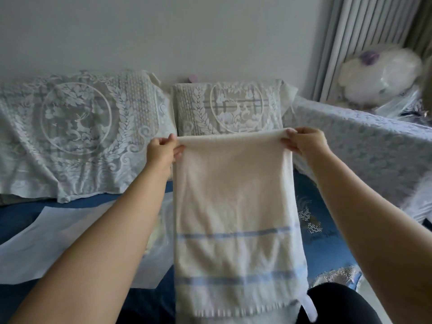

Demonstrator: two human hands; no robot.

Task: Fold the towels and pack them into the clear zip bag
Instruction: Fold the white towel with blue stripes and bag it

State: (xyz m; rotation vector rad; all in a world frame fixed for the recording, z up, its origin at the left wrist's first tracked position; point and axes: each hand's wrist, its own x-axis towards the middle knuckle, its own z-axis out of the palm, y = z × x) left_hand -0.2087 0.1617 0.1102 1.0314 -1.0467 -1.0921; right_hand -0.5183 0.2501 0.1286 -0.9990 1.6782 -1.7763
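Both hands pinching the towel's [236,206] top corners: left hand [163,150], right hand [304,143]. It hangs in front of me over the blue sofa seat [332,235], long axis vertical, blue stripes at the bottom. Keep the top edge taut and level before folding. Clear bag [58,242] probably the sheet at left, hard to tell.
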